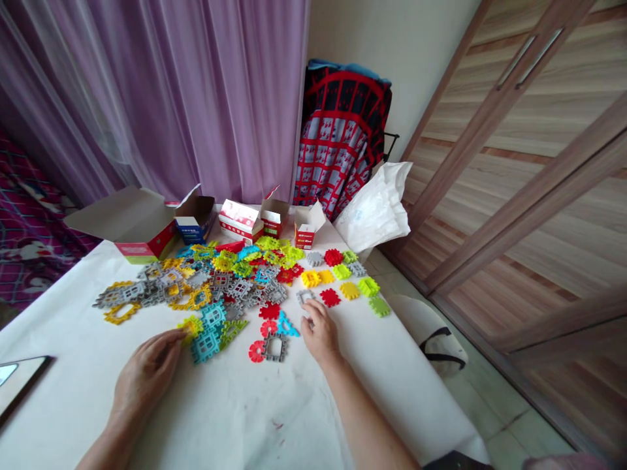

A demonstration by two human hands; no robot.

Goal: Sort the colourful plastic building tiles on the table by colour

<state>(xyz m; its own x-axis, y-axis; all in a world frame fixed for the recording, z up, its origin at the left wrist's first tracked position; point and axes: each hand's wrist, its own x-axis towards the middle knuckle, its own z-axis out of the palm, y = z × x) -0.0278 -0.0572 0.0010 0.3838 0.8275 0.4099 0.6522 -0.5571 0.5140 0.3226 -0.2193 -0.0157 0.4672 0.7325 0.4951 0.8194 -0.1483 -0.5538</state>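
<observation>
My left hand (149,372) is closed, its fingertips pinching a yellow-green toothed building piece (191,326) at the near left of the pile. Against that piece lie turquoise window-shaped pieces (206,343) and a green triangular piece (234,333). Further right, my right hand (321,331) has its fingers apart and curved, with the fingertips at the near edge of a grey square frame piece (305,297). Between the hands are a blue triangular piece (287,324), a dark grey window piece (275,347) and a red round piece (256,352).
A mixed heap of interlocking pieces (240,287) spreads over the white tabletop (294,418). Small stacks, such as a yellow one (349,290), sit at the right. Opened cardboard boxes (241,222) line the back. A white bag (377,205) and a tablet-like device (24,385) flank the sides.
</observation>
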